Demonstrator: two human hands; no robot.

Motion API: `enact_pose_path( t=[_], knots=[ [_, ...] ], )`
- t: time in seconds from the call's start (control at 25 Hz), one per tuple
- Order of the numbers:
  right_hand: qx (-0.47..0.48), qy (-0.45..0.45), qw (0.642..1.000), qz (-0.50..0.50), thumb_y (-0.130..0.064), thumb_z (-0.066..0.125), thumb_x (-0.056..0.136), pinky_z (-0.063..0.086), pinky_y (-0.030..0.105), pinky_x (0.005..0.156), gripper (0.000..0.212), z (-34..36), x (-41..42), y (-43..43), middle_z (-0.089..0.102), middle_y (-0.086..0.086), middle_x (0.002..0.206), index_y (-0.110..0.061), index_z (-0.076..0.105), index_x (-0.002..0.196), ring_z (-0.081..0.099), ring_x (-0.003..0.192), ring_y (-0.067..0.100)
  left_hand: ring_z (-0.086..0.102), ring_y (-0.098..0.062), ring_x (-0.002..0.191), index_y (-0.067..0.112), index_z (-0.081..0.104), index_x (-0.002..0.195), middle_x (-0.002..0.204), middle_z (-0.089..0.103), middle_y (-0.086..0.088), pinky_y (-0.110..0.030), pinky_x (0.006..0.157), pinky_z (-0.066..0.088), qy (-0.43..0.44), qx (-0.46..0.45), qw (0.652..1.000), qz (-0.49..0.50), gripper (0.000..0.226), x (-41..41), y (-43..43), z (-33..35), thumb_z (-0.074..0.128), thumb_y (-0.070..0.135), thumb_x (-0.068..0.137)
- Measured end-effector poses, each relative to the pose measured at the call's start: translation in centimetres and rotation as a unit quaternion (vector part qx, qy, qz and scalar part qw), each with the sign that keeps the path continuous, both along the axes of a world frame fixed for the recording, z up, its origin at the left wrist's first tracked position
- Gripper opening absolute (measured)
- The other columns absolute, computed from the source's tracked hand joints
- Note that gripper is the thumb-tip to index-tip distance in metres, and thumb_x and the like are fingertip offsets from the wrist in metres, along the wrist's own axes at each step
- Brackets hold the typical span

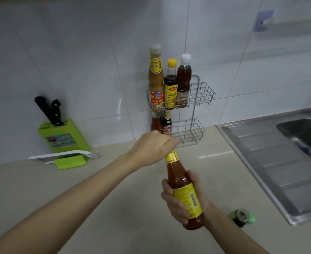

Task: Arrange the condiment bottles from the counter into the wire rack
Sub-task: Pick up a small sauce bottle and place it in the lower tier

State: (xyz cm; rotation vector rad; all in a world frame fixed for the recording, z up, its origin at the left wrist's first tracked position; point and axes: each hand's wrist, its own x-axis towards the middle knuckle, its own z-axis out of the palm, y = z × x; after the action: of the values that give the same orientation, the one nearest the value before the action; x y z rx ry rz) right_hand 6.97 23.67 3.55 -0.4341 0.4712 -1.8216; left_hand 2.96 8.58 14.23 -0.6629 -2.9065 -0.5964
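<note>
My right hand (178,200) grips the body of a red chili sauce bottle (183,182) with a yellow label, held tilted above the counter. My left hand (151,147) is closed over the top of that bottle, hiding its cap. Behind them, a two-tier wire rack (202,94) hangs in the tiled corner. Its upper tier holds a tan sauce bottle (156,77), a dark yellow-capped bottle (171,85) and a brown white-capped bottle (183,79). Two bottles stand at the left of the lower tier, a red one (155,123) and a dark one (167,123).
A green knife block (63,138) with two black-handled knives leans against the wall at left, over a white board. A steel sink (279,156) with drainboard fills the right. A small green round object (242,217) sits on the beige counter (96,208) near my right wrist.
</note>
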Motion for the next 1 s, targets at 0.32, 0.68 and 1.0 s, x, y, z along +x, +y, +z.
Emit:
enact_pose_path(
  t=[0.32,0.68,1.0],
  knots=[
    [0.379,0.277,0.823,-0.32,-0.051,0.075,0.063,0.057,0.038,0.067,0.058,1.4,-1.0,0.2,0.066,0.008,0.082,-0.013,0.06,0.103,0.066,0.069,0.02,0.046,-0.025,0.063,0.018,0.037,0.053,0.056,0.038,0.001,-0.03,0.054,0.032,0.004,-0.133,0.976,0.17,0.05,-1.0,-0.3,0.4,0.03,0.04,0.097],
    [0.102,0.088,0.983,-0.124,-0.052,0.066,0.074,0.052,0.03,0.066,0.061,0.6,-0.2,0.3,0.064,0.007,0.083,-0.006,0.058,0.113,0.062,0.068,0.018,0.044,-0.02,0.052,0.015,0.04,0.056,0.052,0.043,-0.001,-0.03,0.046,0.028,0.023,-0.094,0.994,0.051,0.048,-0.7,0.2,1.5,0.027,0.039,0.096],
    [0.221,0.108,0.947,-0.206,-0.058,0.064,0.076,0.05,0.032,0.058,0.06,0.7,0.0,-0.1,0.063,0.013,0.079,-0.006,0.055,0.104,0.06,0.059,0.024,0.045,-0.016,0.055,0.019,0.042,0.053,0.053,0.042,0.002,-0.027,0.049,0.029,0.007,-0.139,0.985,0.1,0.053,-1.6,-1.2,0.5,0.029,0.041,0.099]
  ],
)
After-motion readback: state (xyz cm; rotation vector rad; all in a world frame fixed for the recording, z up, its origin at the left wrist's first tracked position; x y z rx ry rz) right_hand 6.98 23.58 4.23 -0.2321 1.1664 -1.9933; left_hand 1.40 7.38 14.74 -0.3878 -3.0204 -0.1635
